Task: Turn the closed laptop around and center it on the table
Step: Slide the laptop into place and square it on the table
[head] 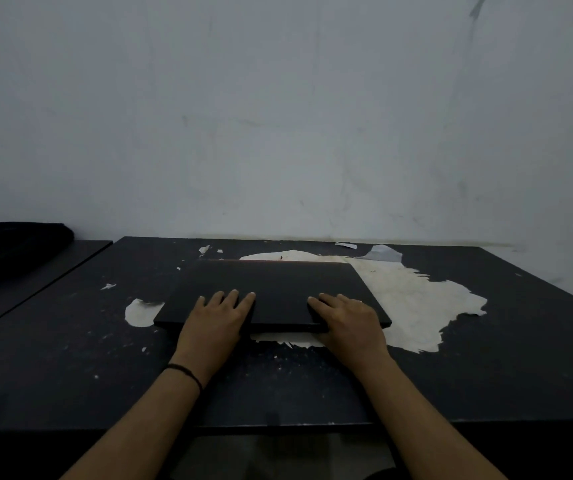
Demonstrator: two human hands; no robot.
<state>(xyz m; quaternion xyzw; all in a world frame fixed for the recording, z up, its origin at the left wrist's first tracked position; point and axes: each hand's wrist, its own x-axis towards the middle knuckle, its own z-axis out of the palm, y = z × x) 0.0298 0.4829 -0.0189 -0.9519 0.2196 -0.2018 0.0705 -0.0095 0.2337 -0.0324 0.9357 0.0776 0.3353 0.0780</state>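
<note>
Left hand (216, 318), right hand (346, 318) flat, open on closed black slab laptop (271, 289); I'd press evenly, pivot slowly on peeling black table (486, 358).

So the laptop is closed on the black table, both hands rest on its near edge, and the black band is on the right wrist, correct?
Not quite. The head view shows the black band on the left wrist, not the right. The rest holds: the laptop is closed on the black table, with the left hand and right hand resting on its near edge.
</note>
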